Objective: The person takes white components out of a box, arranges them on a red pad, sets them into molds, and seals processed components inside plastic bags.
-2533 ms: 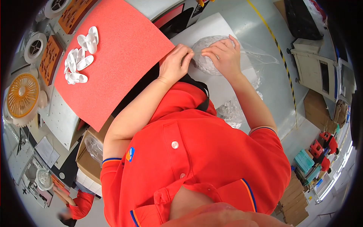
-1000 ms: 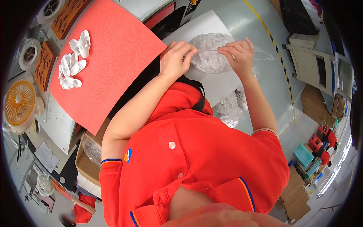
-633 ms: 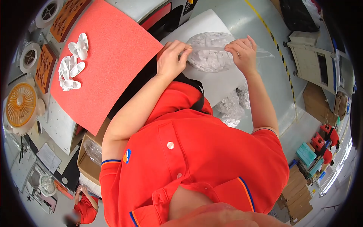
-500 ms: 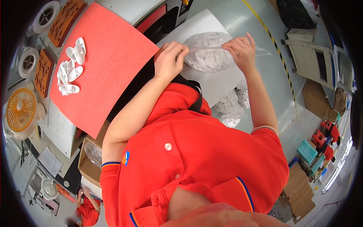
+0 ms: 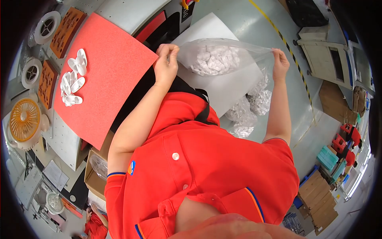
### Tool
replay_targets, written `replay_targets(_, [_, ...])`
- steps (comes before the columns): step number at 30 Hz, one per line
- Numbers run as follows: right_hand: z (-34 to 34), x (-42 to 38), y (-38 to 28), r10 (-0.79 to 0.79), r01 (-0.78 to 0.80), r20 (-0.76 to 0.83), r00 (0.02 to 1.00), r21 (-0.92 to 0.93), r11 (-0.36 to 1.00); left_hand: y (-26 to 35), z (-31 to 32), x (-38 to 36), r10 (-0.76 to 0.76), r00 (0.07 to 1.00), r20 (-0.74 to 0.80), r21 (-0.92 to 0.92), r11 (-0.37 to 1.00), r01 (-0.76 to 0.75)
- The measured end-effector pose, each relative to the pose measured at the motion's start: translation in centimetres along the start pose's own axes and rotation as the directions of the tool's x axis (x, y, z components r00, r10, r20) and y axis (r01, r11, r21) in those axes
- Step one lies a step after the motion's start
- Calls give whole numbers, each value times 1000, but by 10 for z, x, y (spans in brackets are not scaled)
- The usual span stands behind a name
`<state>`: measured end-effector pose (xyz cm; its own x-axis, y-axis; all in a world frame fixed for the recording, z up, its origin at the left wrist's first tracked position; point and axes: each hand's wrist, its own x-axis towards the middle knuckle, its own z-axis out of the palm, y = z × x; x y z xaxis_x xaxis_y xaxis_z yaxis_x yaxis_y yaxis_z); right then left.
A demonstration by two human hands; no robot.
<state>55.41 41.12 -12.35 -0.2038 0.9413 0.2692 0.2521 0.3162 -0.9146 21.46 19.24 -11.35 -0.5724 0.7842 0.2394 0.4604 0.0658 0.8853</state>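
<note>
Spread wider than before, the left hand (image 5: 165, 68) and right hand (image 5: 281, 67) stretch the clear bag (image 5: 252, 48) between them. Each grip is pinched closed on 1 end — white pieces (image 5: 216, 60) inside, over the pale sheet (image 5: 229, 89).

The mat (image 5: 109, 75) is red, the floor tape (image 5: 285, 43) yellow-and-black striped, the fan (image 5: 24, 115) orange-and-white.

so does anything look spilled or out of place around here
Nothing looks clearly spilled or damaged: the loose white pieces lie untidily but on the red mat, and the held bag shows no visible tear. Slightly odd: other filled bags seem to sit on the bare floor, beside the white sheet.
</note>
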Motion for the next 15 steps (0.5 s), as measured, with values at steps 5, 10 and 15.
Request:
replay_targets(5, [11,-29,-7,70,-51,-118,990,162,986,-3,-1,6,-131,991,-38,-119,985,126])
replay_targets(10, [16,-47,17,300,-269,-179,937,180,946,1,10,1,-243,970,28,-67,967,244])
replay_targets(15, [14,-55,24,343,-284,-158,926,310,907,-12,7,1,-249,968,33,-61,966,250])
